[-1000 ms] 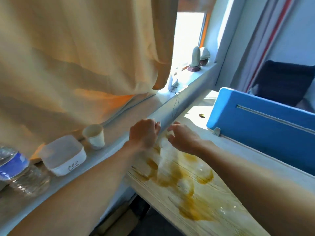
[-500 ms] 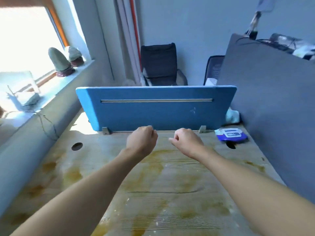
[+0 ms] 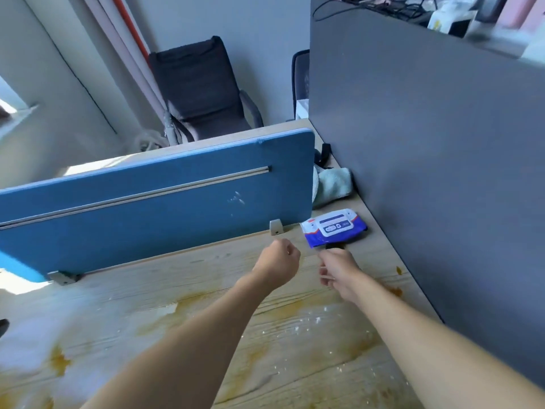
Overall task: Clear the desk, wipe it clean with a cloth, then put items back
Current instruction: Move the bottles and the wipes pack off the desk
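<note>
No legible text here
You can see a printed label on the wipes pack (image 3: 334,228), but it seems too blurred to read any word.

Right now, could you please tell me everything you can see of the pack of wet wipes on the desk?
The pack of wet wipes is a flat pouch of glossy blue film with a white label on top, its print too small to read. It lies flat on the desk near the grey partition, by the blue divider's end. The right hand hovers just short of it.
</note>
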`<state>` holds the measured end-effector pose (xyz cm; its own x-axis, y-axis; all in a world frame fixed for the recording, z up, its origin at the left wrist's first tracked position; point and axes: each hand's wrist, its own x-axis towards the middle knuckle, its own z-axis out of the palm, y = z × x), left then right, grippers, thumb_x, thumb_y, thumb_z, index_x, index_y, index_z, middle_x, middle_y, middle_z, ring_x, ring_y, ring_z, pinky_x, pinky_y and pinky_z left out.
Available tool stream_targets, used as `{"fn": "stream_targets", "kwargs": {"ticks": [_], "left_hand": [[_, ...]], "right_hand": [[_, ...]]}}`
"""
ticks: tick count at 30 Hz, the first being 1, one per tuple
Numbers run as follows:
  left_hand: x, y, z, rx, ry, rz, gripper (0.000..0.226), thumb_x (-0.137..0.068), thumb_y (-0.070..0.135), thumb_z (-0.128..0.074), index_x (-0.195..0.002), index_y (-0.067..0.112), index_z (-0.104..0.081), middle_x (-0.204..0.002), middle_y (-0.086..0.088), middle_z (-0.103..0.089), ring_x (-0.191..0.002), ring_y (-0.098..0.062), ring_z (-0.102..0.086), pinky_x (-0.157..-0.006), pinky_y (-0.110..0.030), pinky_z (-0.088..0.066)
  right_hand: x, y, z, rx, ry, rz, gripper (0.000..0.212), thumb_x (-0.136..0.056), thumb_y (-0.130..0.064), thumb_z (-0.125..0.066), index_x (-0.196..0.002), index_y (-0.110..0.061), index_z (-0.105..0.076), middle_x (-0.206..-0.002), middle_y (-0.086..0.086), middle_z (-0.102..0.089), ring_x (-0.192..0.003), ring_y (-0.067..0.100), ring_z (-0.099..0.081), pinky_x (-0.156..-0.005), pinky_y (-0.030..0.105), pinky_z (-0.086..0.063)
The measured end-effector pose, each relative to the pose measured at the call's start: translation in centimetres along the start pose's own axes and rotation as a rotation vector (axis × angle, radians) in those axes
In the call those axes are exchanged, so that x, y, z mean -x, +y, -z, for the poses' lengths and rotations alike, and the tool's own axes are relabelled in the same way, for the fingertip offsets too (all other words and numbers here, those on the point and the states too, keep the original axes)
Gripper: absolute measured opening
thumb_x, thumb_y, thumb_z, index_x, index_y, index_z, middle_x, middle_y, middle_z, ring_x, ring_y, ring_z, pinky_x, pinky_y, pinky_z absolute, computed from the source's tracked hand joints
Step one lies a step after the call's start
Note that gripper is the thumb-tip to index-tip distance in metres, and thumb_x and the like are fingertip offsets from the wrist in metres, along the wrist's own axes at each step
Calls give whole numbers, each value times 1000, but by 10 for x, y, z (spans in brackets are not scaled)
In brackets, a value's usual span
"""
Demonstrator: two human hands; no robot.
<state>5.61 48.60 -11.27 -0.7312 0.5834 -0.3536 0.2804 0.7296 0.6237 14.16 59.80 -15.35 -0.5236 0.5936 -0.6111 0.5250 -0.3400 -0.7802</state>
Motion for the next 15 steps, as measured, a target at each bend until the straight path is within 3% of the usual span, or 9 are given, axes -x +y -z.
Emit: {"fn": "stream_targets", "kwargs": {"ticks": [5, 8, 11, 13, 15], "left_hand": [[-38, 3, -18, 26, 2, 74, 28, -97, 18, -42, -98, 4, -66, -96, -13, -71, -87, -30, -64, -74, -35, -53], [-57, 2, -22, 76, 14, 119, 32, -96, 16, -40, -102, 2, -67, -96, -13, -71, -82, -28, -60, -71, -32, -49], [-69, 3, -26, 125, 21, 158, 33, -97, 17, -40, -103, 1, -68, -96, -14, -70, -88, -31, -64, -78, -35, -53], [-74, 3, -26, 150, 33, 161, 32, -97, 16, -40, -100, 0, -67, -91, -13, -68, -82, -29, -60, -74, -33, -50], [-78, 4, -26, 184, 41, 162, 31, -96, 16, -40, -98, -1, -67, -85, -10, -64, -76, -25, -55, -67, -30, -44]], "right_hand": [[-51, -3, -7, -275, -38, -131, 13, -99, -16, -52, -89, -21, -59, -82, 4, -51, -85, 23, -49, -71, 35, -48], [-75, -8, -12, -357, -27, -189, 10, -97, -19, -54, -91, -22, -60, -83, 2, -49, -89, 21, -49, -76, 35, -51], [-90, -13, -14, -417, -25, -240, 14, -92, -27, -61, -106, -23, -64, -102, 1, -58, -98, 16, -58, -73, 33, -55], [-99, -13, -13, -478, -7, -271, 26, -90, -29, -65, -115, -22, -62, -116, 3, -60, -107, 17, -60, -66, 33, -53], [-103, -14, -12, -522, 16, -288, 33, -90, -27, -66, -121, -17, -61, -117, 5, -60, -106, 17, -60, -63, 34, -52]]}}
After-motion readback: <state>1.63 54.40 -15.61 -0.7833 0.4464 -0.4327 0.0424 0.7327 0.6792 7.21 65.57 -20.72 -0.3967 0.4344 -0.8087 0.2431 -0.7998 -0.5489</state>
